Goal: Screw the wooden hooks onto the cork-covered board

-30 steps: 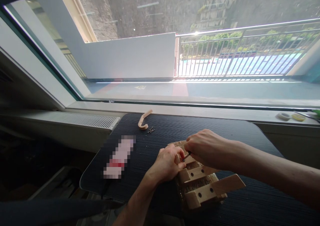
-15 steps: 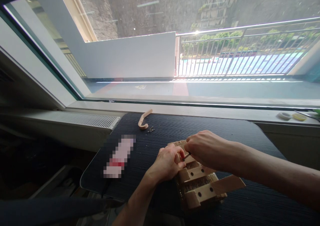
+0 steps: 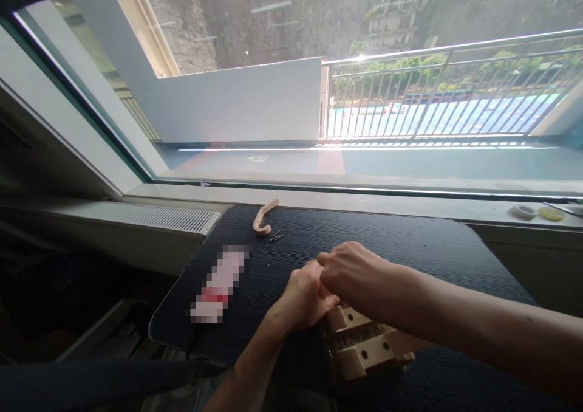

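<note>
My left hand (image 3: 303,296) is curled over the far left end of a tape-wrapped block (image 3: 330,340), its fingers closed round the end of a wooden hook that is mostly covered by my hands. My right hand (image 3: 350,269) is closed just above it, knuckles up, against my left fingers; the thin dark piece in its grip is now hidden. Two pale wooden pieces with dark round holes lie across the block: a nearer one (image 3: 374,350) and a middle one (image 3: 350,318), partly under my right forearm.
A loose wooden hook (image 3: 260,220) lies near the back edge of the black table (image 3: 392,223), with several small screws (image 3: 276,236) beside it. A blurred pinkish packet (image 3: 223,284) is on the left. Rolls of tape (image 3: 523,211) rest on the windowsill beneath the large window.
My right hand has moved left and turned over, up against my left fingers, covering the thin dark piece that was showing. My left hand has barely moved.
</note>
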`<move>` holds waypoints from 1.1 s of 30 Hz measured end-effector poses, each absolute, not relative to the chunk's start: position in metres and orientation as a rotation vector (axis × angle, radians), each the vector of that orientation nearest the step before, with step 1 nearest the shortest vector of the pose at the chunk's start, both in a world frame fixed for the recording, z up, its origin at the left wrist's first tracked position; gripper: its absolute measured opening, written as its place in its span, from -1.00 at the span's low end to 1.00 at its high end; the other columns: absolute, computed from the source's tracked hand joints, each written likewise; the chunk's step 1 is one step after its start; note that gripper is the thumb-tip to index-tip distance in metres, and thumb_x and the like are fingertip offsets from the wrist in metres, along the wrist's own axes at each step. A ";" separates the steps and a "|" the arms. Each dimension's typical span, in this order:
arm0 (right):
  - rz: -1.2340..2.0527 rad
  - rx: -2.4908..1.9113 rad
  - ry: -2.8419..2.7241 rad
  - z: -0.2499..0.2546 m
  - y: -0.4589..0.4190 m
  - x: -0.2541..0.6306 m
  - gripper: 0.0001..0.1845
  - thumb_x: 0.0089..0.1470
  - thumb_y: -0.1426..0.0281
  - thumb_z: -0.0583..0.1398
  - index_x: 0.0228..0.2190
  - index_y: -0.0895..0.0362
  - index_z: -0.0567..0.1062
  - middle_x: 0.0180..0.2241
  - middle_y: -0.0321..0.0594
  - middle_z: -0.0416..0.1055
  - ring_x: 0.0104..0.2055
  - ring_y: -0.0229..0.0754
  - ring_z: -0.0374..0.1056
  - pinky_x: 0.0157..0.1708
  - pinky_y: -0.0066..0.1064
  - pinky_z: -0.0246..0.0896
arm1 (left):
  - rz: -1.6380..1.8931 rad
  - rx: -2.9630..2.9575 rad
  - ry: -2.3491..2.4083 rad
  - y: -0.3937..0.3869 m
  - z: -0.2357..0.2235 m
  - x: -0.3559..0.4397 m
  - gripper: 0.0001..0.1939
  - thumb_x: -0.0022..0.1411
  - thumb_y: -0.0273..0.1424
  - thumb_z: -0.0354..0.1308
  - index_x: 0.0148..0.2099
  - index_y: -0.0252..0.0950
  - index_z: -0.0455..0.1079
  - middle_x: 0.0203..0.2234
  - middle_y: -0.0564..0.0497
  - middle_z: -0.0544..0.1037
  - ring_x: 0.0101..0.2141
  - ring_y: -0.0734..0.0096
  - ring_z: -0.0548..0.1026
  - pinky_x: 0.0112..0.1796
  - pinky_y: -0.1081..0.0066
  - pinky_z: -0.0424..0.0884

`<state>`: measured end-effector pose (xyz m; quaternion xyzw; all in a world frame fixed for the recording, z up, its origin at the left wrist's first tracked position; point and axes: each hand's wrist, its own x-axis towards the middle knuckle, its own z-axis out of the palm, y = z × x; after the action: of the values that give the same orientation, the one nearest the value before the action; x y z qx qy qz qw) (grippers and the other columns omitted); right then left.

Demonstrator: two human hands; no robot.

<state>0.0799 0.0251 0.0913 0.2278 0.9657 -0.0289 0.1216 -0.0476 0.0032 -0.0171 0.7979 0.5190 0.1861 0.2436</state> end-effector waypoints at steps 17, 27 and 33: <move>-0.144 0.736 2.661 0.121 0.027 0.081 -0.86 -0.12 0.61 0.19 -0.45 0.22 0.52 -0.39 -0.14 0.43 -0.41 -0.21 0.33 -0.55 -0.42 -0.05 | 0.560 2.112 1.465 -0.002 -0.012 -0.047 -0.85 0.04 -0.38 0.15 -0.28 -0.27 0.41 -0.52 0.06 0.42 -0.33 0.35 0.38 -0.33 0.46 0.27; -0.181 0.724 2.779 0.106 0.037 0.089 -0.87 -0.11 0.61 0.16 -0.52 0.23 0.51 -0.46 -0.16 0.43 -0.47 -0.26 0.30 -0.54 -0.45 -0.05 | 0.492 2.037 1.471 -0.002 -0.009 -0.045 -0.90 0.04 -0.37 0.16 -0.35 -0.27 0.42 -0.55 0.06 0.43 -0.33 0.33 0.42 -0.33 0.45 0.29; -0.165 0.783 2.716 0.110 0.035 0.086 -0.86 -0.04 0.56 0.14 -0.52 0.24 0.51 -0.50 -0.16 0.43 -0.46 -0.24 0.33 -0.56 -0.43 -0.09 | 0.512 2.072 1.462 -0.002 -0.008 -0.045 -0.90 0.03 -0.35 0.17 -0.39 -0.28 0.41 -0.52 0.06 0.43 -0.29 0.30 0.41 -0.32 0.45 0.28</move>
<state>0.0861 0.0349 0.1097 0.2732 0.9477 -0.0575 0.1546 -0.0448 -0.0021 -0.0077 0.7704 0.5434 0.1905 0.2737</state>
